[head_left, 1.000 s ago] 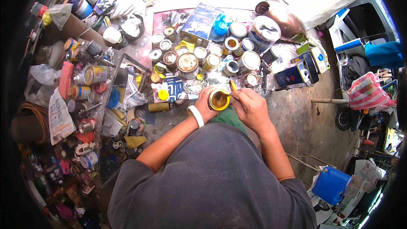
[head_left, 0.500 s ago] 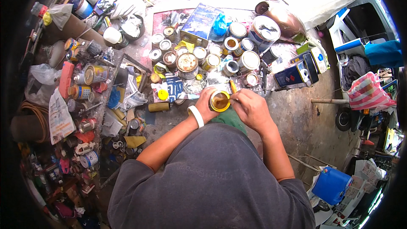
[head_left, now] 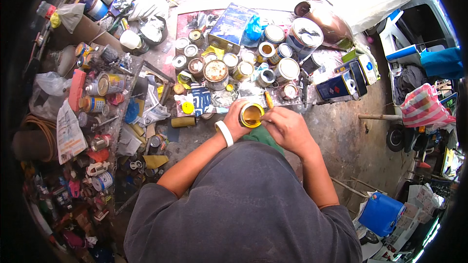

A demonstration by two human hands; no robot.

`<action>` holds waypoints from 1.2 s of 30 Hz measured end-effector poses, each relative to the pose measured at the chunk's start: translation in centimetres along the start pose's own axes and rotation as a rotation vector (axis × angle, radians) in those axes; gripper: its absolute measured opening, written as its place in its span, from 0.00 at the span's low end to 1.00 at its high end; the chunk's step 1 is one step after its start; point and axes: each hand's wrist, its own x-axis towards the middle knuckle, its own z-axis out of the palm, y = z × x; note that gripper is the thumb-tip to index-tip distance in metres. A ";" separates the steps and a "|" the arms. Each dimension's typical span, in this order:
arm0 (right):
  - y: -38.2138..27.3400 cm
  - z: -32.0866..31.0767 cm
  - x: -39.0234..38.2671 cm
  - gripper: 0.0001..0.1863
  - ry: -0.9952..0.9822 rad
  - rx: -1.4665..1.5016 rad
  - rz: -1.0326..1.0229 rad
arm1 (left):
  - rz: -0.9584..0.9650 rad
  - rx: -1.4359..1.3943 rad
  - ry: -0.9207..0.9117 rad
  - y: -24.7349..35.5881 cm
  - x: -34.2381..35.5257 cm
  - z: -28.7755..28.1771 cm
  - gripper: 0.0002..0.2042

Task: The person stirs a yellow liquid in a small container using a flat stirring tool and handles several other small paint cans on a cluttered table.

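My left hand [head_left: 234,120] is wrapped round a small can [head_left: 251,115] with a yellow rim, held tilted just off the table's near edge. Amber-brown liquid shows inside it. Fingers of my right hand [head_left: 286,125] are pinched together at the can's right rim; what they grip, if anything, is hidden from above. Just beyond that hand is an orange-handled tool [head_left: 268,99] at the table's edge, its far end unclear.
Paint cans, including a rusty-lidded one [head_left: 216,70], crowd the table [head_left: 312,97]. A blue rectangular tin [head_left: 233,27] stands behind them. Left, a cluttered bench holds jars and newspaper [head_left: 71,134]. A blue jerrycan [head_left: 381,213] is at lower right.
My right hand has shifted slightly left and down at the can's rim. A pale streak in the liquid has given way to a more even amber surface.
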 end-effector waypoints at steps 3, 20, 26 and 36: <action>0.3 -0.1 0.4 0.09 0.111 -0.043 0.043 | 0.006 -0.023 -0.030 0.1 0.1 0.0 0.44; 0.5 -0.2 0.8 0.08 0.083 -0.016 0.032 | 0.016 -0.053 -0.022 -0.1 0.9 -0.3 0.43; 0.1 -0.6 0.8 0.09 -0.002 0.041 0.060 | 0.012 -0.049 -0.024 -0.1 1.0 -0.7 0.42; 0.5 -0.3 0.9 0.09 0.070 -0.025 0.057 | -0.010 -0.059 -0.035 0.2 1.2 -0.8 0.40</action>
